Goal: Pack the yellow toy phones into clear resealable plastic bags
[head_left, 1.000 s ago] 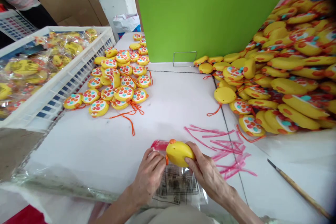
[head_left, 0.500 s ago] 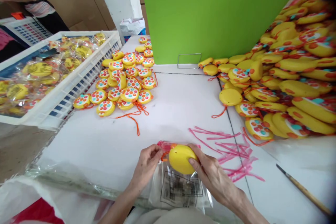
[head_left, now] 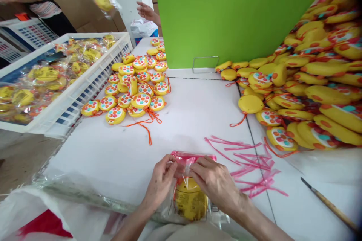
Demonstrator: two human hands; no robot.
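A transparent plastic bag [head_left: 210,208] with printed black text lies at the table's near edge, its pink top strip [head_left: 192,156] facing away from me. Inside it sits a flat, rounded yellow toy [head_left: 190,197], seen through the film. My left hand [head_left: 162,177] pinches the left side of the bag's mouth between thumb and fingers. Over the right side of the mouth, my right hand [head_left: 216,177] has its fingers closed on the film. Loose pink plastic strips [head_left: 251,162] are scattered to the right of my right hand.
Yellow toys with coloured dots [head_left: 141,100] and orange cords lie left of centre; a large heap [head_left: 299,94] fills the right. A white crate [head_left: 85,90] holds bagged toys. A green board [head_left: 226,19] stands behind. A wooden-handled tool [head_left: 328,205] lies right. Another person's hand [head_left: 147,10] shows beyond the board.
The yellow toy has gone from my right hand into the bag. Both my hands are now at the bag's mouth. Another person's hand and an airborne bagged toy have appeared above the crate.
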